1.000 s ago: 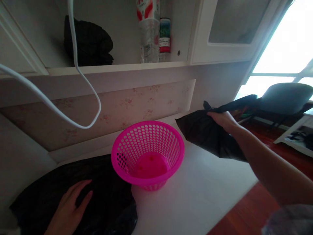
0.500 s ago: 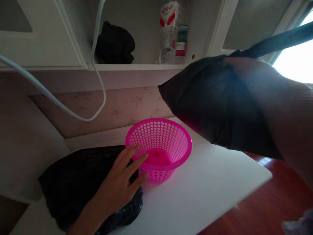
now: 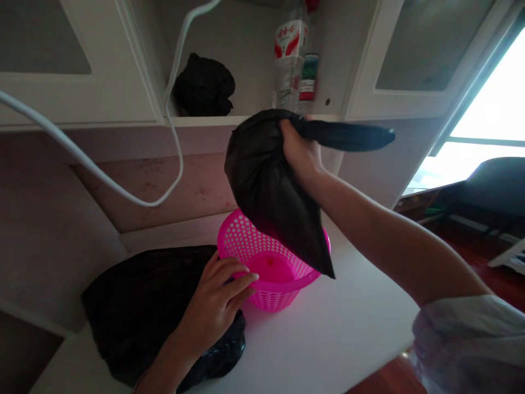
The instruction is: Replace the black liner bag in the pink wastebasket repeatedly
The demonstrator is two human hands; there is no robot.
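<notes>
Head view: nearest, the left hand (image 3: 219, 303) is meeting the basket (image 3: 283, 285) at its near-left rim, fingers slightly spread, probably for steadying it; whether they are pinching the rim, I cannot tell; just beside, a loose bag (image 3: 151, 306) is lying on the table (image 3: 328, 339); the right hand (image 3: 298, 150) is clenching the held bag (image 3: 262, 175) round its gathered neck, likely for keeping it closed; its body is hanging over the basket, contact unclear, its tail jutting rightward; behind, a bottle (image 3: 287, 65) and a can (image 3: 309, 76) are standing together on the shelf (image 3: 200, 121), a black bundle (image 3: 205, 87) sitting left of them, perhaps for storage; beyond, a chair (image 3: 496, 183) is standing by the window (image 3: 488, 120)
</notes>
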